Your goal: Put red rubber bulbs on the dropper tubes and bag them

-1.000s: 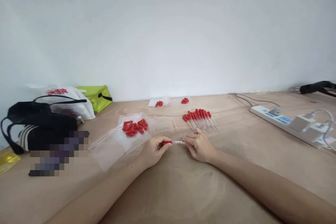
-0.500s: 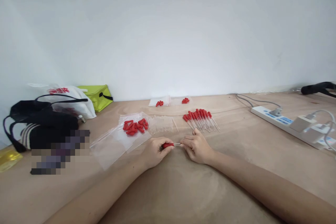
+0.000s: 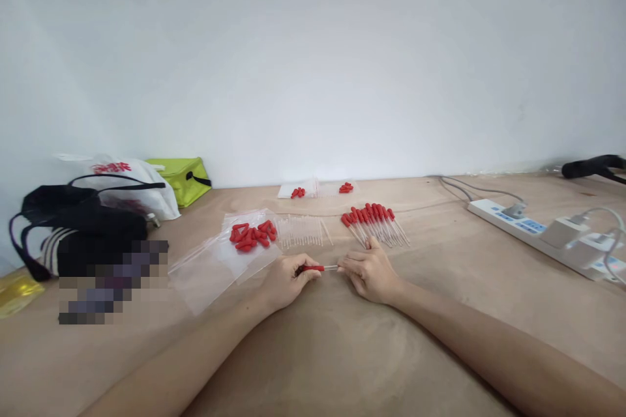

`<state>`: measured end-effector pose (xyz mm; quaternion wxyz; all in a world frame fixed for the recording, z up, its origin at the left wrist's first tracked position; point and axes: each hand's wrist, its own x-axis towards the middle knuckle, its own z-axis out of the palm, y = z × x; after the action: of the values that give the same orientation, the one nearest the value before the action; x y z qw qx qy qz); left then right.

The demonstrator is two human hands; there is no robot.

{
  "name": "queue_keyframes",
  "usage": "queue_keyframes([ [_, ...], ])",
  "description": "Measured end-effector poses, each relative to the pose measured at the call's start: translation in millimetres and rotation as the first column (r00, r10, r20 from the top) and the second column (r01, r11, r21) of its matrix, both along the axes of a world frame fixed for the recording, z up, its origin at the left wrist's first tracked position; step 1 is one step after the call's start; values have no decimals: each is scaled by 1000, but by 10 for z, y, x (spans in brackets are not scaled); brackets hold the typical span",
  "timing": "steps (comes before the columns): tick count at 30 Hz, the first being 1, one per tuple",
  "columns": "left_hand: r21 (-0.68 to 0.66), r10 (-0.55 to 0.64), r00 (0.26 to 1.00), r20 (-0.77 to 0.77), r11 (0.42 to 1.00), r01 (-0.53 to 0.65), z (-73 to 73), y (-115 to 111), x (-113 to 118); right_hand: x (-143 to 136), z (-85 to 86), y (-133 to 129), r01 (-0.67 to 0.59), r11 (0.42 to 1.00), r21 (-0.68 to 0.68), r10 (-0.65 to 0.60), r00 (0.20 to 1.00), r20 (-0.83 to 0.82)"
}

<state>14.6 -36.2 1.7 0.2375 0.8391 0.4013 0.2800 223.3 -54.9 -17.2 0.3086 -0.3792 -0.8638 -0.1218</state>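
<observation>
My left hand (image 3: 287, 283) is closed, pinching a red tapered piece (image 3: 313, 268) that looks like a small handle or cap. A thin pale rod (image 3: 330, 268) runs from that piece across to my right hand (image 3: 370, 272), whose fingers are closed on its other end. Beyond my right hand lies a row of thin rods with red ends (image 3: 374, 216). Behind my left hand, loose red pieces (image 3: 250, 236) rest on clear plastic bags (image 3: 215, 273). Between these two groups, several bare pale rods (image 3: 299, 230) lie side by side.
Against the wall, two small heaps of red pieces (image 3: 298, 193) lie on plastic bags. A white power strip (image 3: 513, 225) with plugs and cables is at the right. Left are a black bag (image 3: 98, 231), a white plastic bag (image 3: 166, 199) and a lime-green bag (image 3: 182, 179).
Both hands stay in nearly the same place, still holding the red piece and rod. My left fingers have shifted slightly around the red piece, and my right hand has moved a touch.
</observation>
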Motion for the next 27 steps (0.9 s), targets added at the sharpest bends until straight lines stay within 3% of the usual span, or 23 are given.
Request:
queue_keyframes([
  [19,-59,-8,999,50,998,11,-29,15,-29,-8,26,-47,35,998,-58,-33,999,44],
  [25,77,-23,999,30,997,21,-4,22,-49,-41,109,-79,61,997,-43,-56,992,114],
  [27,163,30,999,37,986,-36,17,32,-62,23,167,-12,148,985,-86,-141,987,81],
])
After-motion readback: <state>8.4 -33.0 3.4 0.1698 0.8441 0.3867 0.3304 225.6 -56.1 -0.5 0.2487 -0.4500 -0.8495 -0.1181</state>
